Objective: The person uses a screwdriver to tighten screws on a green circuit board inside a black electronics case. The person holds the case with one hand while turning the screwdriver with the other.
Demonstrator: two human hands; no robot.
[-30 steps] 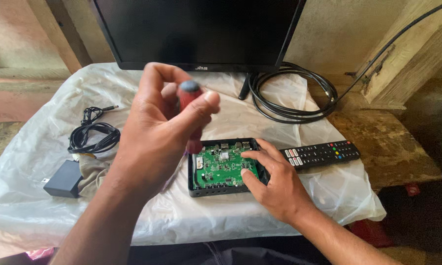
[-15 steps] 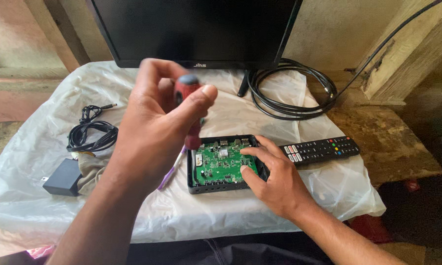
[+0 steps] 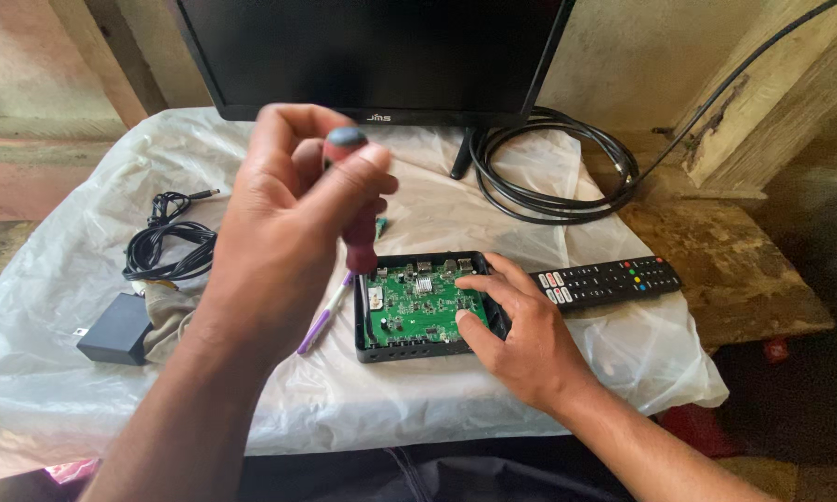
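The box (image 3: 428, 305) lies open on the worktop (image 3: 530, 390), just in front of the dark screen (image 3: 372, 56). It is a small black box with a green board (image 3: 418, 302) inside. The right hand (image 3: 520, 339) rests on the right side of the box, with fingertips (image 3: 465, 279) touching the green board. That grip is loose and flat, holding nothing, just pressing the box in place. The left hand (image 3: 288, 232) is up above the left side of the box. Its grip is closed tight around the red handle of a screwdriver (image 3: 358, 223). The thin metal tip points down to the left edge of the board.

To do this well, I think the screwdriver should stand straight up over the screw, not lean. The right hand should keep the box from sliding on the thin plastic sheet (image 3: 112, 372). Turn slowly and push down softly, so the tip does not slip and scratch the board.

A purple pen (image 3: 321, 321) lies just left of the box. A remote (image 3: 609, 281) lies just right of it. A black cord (image 3: 167, 244) and a black plug block (image 3: 113, 330) sit well left of the box.
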